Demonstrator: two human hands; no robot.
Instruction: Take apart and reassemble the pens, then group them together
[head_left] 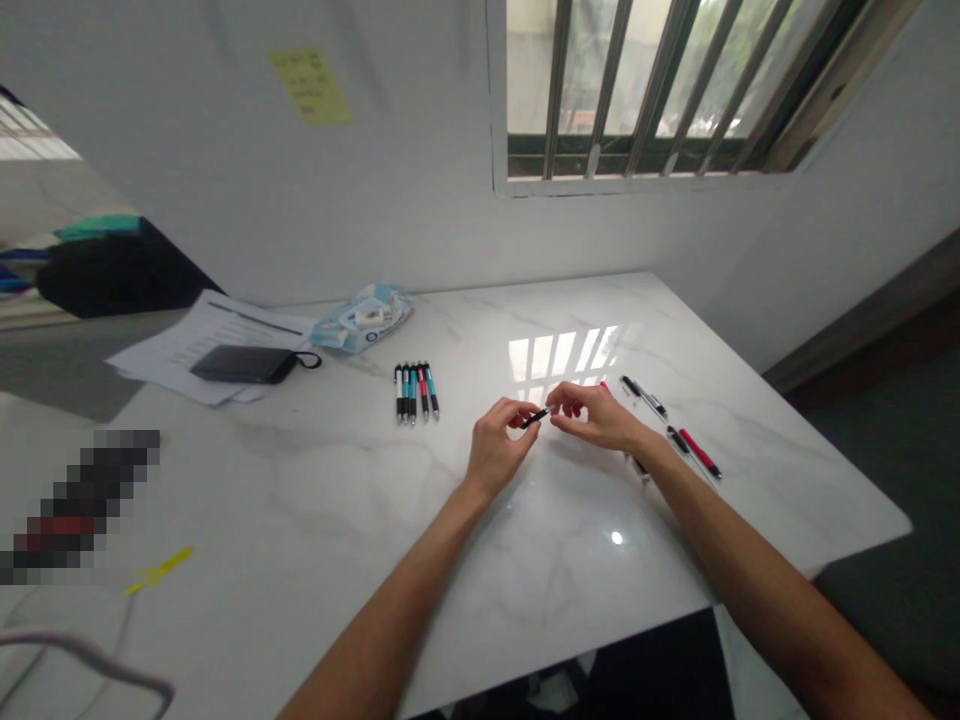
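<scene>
My left hand [498, 445] pinches a short black pen part [535, 418] between thumb and fingers, above the table. Its silver tip points up and to the right. At that tip, the thumb and fingertips of my right hand [592, 415] come together in a pinch; the exact contact is too small to make out. To the left of my hands lies a row of several click pens [416, 391] with white, blue and red barrels and black grips. Beyond my right hand are loose pen parts, among them a red barrel [699, 452] and a black-and-clear piece [645, 396]. My right wrist partly covers other pieces.
A black pouch [247, 365] with a wrist loop rests on printed papers [206, 328]. Behind the pens sits a blue-and-white wipes packet [365, 317]. A yellow tie [161, 570] and a cable [90, 655] lie front left. The marble-patterned table [360, 500] ends at a right-hand edge.
</scene>
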